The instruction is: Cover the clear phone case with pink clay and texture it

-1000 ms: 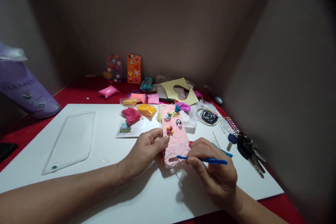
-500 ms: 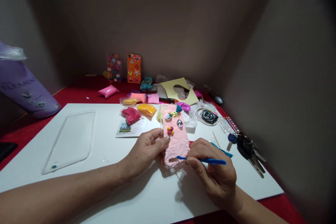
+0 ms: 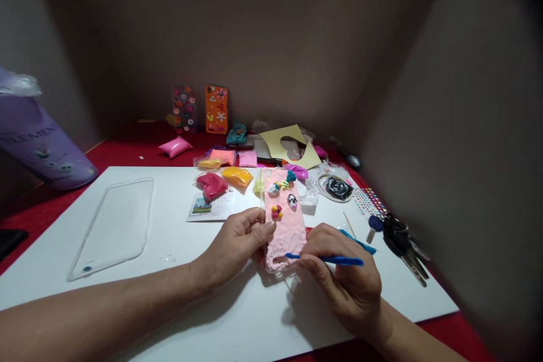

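A phone case [image 3: 286,232] coated in pale pink clay stands tilted up at the middle of the white board [image 3: 186,311]. Its upper part bears small clay shapes, among them a yellow and red flower [image 3: 277,212] and a black and white oval piece [image 3: 292,200]. My left hand [image 3: 237,243] grips the case by its left edge, thumb on the front. In my right hand [image 3: 343,277] is a blue clay modelling tool [image 3: 341,261], pinched between the fingers. The tool's tip touches the clay beside the small slot near the case's lower end.
At left lies a clear phone case [image 3: 114,226]. Clay packets [image 3: 237,176], a printed card [image 3: 210,206] and a cut yellow sheet [image 3: 292,144] sit behind. Keys [image 3: 405,249], stick-on gems [image 3: 369,202] and another blue tool [image 3: 358,242] lie right. A purple tumbler [image 3: 46,141] leans far left.
The pink case has tipped very slightly to the right at its top. The blue tool has shifted a tiny bit left, its tip still by the slot.
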A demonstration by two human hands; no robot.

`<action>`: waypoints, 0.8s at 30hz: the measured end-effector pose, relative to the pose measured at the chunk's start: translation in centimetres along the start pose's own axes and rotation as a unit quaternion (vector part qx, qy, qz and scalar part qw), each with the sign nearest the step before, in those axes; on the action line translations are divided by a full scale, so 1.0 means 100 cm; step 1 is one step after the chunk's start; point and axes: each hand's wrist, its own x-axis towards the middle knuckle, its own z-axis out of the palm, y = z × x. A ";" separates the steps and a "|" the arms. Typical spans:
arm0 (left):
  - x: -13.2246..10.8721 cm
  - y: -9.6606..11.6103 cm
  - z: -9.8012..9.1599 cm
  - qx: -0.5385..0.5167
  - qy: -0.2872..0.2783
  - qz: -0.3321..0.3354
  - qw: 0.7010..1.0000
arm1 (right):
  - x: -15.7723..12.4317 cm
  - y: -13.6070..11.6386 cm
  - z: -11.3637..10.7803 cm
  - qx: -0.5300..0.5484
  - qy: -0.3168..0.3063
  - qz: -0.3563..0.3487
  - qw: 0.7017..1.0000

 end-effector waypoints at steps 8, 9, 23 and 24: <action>0.000 -0.001 -0.001 0.016 -0.004 0.006 1.000 | 0.000 -0.002 0.000 -0.001 -0.004 -0.010 1.000; 0.000 -0.001 -0.001 0.018 -0.006 0.006 1.000 | 0.000 -0.001 0.000 -0.001 -0.004 -0.011 1.000; -0.001 0.002 0.000 0.041 -0.010 0.008 0.999 | 0.000 -0.003 -0.001 -0.008 -0.017 -0.019 1.000; -0.001 0.002 0.000 0.040 -0.011 0.007 0.999 | 0.000 -0.003 -0.001 -0.007 -0.017 -0.020 1.000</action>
